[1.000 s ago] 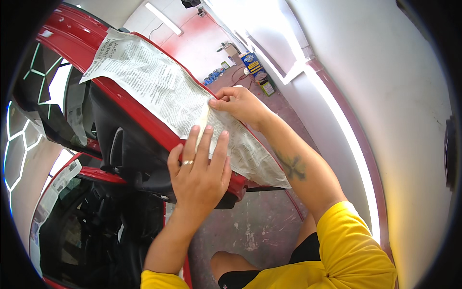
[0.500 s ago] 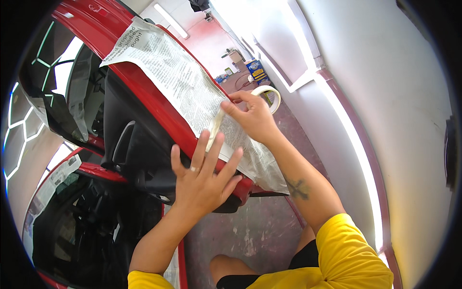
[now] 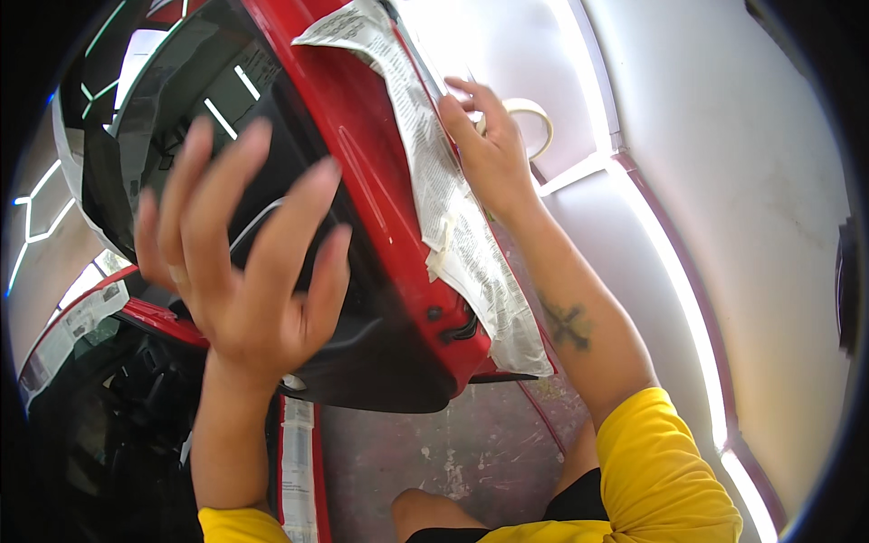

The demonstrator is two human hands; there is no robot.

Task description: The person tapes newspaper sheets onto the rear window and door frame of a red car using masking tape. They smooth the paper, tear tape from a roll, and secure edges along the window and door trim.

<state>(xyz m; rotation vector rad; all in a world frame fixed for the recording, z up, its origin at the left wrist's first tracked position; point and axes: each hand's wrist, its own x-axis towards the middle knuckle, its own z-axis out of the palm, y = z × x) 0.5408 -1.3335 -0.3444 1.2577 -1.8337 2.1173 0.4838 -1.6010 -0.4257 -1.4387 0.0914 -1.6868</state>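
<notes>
My left hand (image 3: 249, 281) is raised with fingers spread, blurred, above the black inner trim (image 3: 353, 348) of a red car door or hatch panel (image 3: 358, 181). It holds nothing. A newspaper sheet (image 3: 425, 163) runs along the panel's right side, with a short strip of masking tape (image 3: 444, 233) stuck across its lower part. At the far right edge of the sheet is my right hand (image 3: 493, 145), thumb and fingers bent. Beside its knuckles it carries a roll of masking tape (image 3: 549, 131); the fingers gripping the roll are mostly hidden.
To the left is the red car body, with newspaper (image 3: 77, 335) along an edge and a dark opening. Another papered edge (image 3: 299, 471) stands at lower left. A wall with bright light strips (image 3: 665, 244) rises on the right. Below lies a stained floor (image 3: 434, 452).
My left hand has lifted off the newspaper and moved left. My right hand has moved up along the sheet's edge with the tape roll. The newspaper's panel side now folds further right, baring more red.
</notes>
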